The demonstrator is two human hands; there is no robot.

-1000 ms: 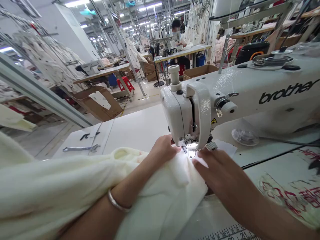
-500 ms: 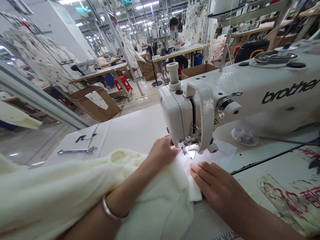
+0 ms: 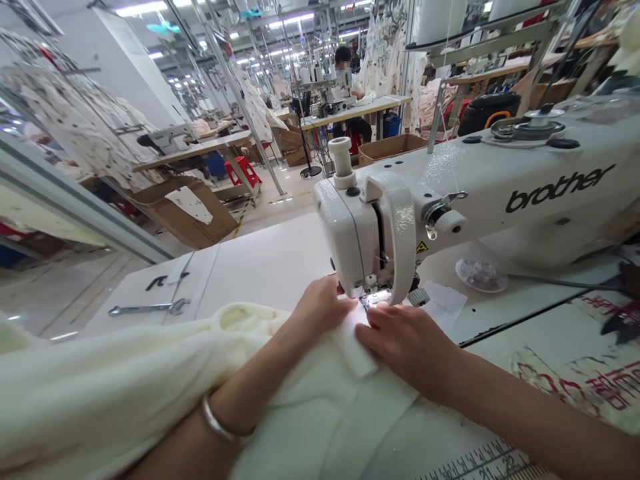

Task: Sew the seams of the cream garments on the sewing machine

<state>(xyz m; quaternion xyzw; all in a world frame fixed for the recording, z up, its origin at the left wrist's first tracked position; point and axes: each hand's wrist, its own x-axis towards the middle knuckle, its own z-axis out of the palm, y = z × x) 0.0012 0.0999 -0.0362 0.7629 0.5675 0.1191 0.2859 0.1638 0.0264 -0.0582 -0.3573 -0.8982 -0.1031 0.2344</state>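
Note:
The white sewing machine (image 3: pixel 360 220) stands in front of me with its needle area lit. Cream fabric (image 3: pixel 320 393) spreads from the left across the table, its edge running up to the presser foot (image 3: pixel 369 300). My left hand (image 3: pixel 323 308), with a silver bangle on the wrist, is closed on the cloth just left of the foot. From the right, my right hand (image 3: pixel 407 343) grips the edge of the cloth close to the needle, fingers bent together. Its fingertips and the exact stitching point are partly hidden.
A wrench (image 3: pixel 150 309) and a black hex key (image 3: pixel 165 280) lie at the table's left end. Right of the needle are a white scrap (image 3: pixel 445 303) and a clear dish of bobbins (image 3: pixel 481 275). A cardboard box (image 3: pixel 187 213) stands beyond; a co-worker (image 3: pixel 345 73) sits at another machine.
My right hand has moved up and left along the cloth to the presser foot, its fingers more bent. The left hand stays beside the foot. The camera has shifted slightly.

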